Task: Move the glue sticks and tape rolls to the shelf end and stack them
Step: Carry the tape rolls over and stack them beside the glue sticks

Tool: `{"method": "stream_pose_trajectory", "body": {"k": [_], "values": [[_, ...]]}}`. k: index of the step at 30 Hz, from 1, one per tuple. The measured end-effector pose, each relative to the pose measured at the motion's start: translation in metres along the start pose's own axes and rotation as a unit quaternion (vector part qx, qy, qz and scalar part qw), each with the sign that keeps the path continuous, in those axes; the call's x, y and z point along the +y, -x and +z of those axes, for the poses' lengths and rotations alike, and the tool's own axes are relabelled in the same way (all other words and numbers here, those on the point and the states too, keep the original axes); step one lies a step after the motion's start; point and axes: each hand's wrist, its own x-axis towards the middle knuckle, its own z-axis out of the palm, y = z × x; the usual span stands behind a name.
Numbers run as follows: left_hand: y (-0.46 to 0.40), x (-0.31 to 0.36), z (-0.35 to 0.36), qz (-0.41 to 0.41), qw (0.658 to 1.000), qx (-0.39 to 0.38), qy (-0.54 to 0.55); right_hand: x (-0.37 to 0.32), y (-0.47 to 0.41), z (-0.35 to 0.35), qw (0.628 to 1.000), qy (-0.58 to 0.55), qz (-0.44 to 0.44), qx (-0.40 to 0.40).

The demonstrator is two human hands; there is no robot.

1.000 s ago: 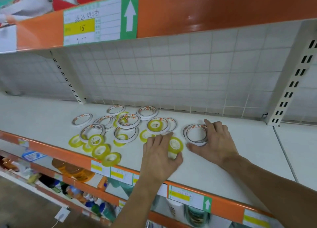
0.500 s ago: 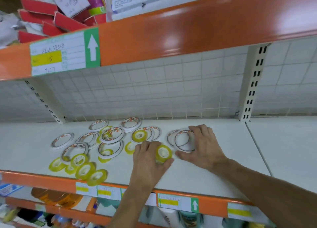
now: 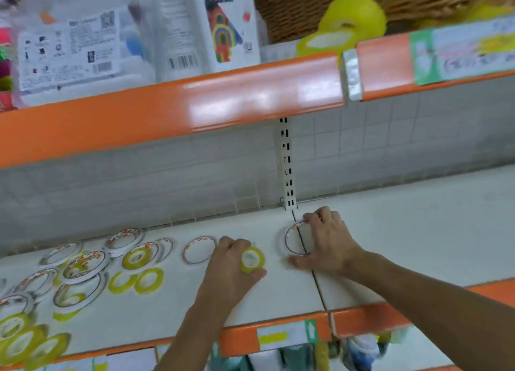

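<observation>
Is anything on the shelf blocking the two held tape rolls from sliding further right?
Nothing visible does. The left hand holds a yellow roll, the right hand a white roll straddling the shelf seam; the shelf beyond looks bare.

yellow tape roll (image 3: 252, 260) | white roll (image 3: 296, 238) (red-printed rim) | orange shelf edge (image 3: 172, 114)

On the white shelf (image 3: 418, 231), the left hand (image 3: 231, 270) grips a yellow tape roll (image 3: 252, 260) while the right hand (image 3: 328, 242) holds a white tape roll (image 3: 292, 241) over the seam.
</observation>
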Motion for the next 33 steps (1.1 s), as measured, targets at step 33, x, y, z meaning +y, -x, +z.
{"method": "stream_pose_trajectory", "body": {"k": [33], "values": [[-0.082,0.392,0.192,0.248,0.958,-0.142,-0.019,0.329,0.166,-0.174,0.971,0.08,0.214,0.064]]}}
